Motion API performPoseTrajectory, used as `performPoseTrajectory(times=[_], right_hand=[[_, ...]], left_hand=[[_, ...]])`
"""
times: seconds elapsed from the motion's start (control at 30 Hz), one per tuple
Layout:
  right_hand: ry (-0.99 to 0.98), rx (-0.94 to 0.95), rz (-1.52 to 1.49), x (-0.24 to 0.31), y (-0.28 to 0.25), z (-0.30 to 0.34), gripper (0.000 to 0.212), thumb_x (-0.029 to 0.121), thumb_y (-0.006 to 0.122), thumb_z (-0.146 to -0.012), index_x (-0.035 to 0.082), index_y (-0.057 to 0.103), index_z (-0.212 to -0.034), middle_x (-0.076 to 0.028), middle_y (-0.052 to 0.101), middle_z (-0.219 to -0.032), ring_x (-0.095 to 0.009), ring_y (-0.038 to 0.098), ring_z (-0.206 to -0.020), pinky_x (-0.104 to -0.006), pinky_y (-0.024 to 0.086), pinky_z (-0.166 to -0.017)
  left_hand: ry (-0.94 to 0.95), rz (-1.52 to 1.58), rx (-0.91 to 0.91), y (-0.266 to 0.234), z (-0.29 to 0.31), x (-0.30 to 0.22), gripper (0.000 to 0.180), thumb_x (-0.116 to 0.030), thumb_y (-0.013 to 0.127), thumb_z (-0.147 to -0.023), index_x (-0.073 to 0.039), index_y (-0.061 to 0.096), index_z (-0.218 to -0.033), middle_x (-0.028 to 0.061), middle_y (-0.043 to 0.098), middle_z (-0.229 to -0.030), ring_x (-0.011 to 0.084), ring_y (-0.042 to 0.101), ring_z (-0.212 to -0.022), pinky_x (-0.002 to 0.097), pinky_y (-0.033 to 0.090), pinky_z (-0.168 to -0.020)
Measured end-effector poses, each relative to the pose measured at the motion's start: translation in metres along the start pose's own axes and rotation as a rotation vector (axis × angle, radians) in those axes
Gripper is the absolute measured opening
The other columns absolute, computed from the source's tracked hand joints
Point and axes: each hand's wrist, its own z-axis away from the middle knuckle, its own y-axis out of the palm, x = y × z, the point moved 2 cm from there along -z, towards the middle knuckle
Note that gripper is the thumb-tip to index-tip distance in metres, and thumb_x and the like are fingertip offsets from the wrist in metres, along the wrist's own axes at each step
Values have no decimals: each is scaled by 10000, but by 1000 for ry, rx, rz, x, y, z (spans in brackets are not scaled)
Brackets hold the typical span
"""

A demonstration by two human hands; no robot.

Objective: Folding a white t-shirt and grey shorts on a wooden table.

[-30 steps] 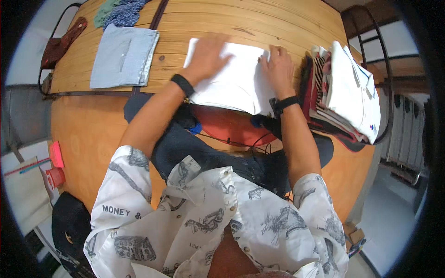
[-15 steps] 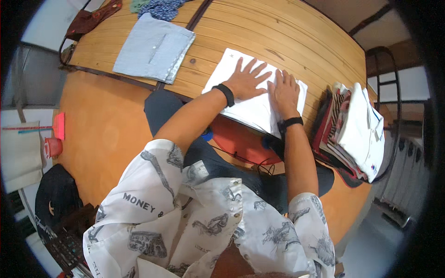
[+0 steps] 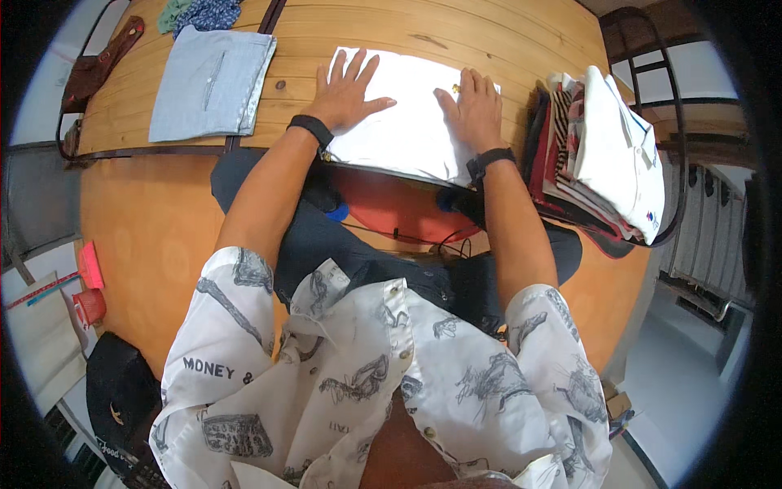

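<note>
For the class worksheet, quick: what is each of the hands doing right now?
Left hand: open, fingers spread, flat on the white folded cloth, holding nothing.
Right hand: open, flat on the same cloth, holding nothing.

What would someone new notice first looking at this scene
Both hands press flat on a folded white garment at the middle of the wooden table: the left hand on its left part, the right hand on its right. A stack of folded clothes sits at the table's right end, and a folded light blue shirt lies to the left.
</note>
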Motion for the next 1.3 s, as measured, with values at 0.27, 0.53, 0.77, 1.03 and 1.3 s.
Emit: performPoseTrajectory(times=[0.27,0.53,0.77,1.03,1.3], right_hand=[[106,-10,9,-9,1,10,852,594,578,-898,-72,439,-1410,-262,458,-1445,-444,371,-1359,-546,282,-1133],[166,87,78,-9,-5,1,860,597,583,-896,-60,427,-1428,-249,425,-1482,-433,363,-1366,-554,296,-1122],[55,51,119,-3,3,38,819,562,596,-909,-55,435,-1422,-271,436,-1472,-454,431,-1300,-575,354,-1069],[181,52,188,-30,0,67,843,635,464,-958,-4,389,-1503,-244,390,-1539,-462,393,-1364,-558,295,-1133],[257,245,37,-14,23,74,840,659,375,-976,63,314,-1564,-193,263,-1632,-450,239,-1482,-542,178,-1211]], left_hand=[[-28,-36,6,4,4,0,987,-792,424,-895,-163,187,-1616,136,92,-1686,402,-30,-1543,628,-9,-1194],[-2,-49,-16,14,-10,3,1013,-822,406,-878,-159,189,-1613,149,94,-1682,411,-10,-1541,660,14,-1181],[-13,-62,-52,20,-15,25,1029,-838,411,-864,-165,196,-1612,137,100,-1684,409,15,-1540,663,20,-1180],[65,-19,13,3,-33,-1,978,-747,485,-897,-129,212,-1605,153,112,-1679,427,27,-1535,646,36,-1190],[240,-114,293,-1,50,-69,1028,-759,565,-834,-125,271,-1589,192,166,-1660,433,107,-1529,689,89,-1168]])
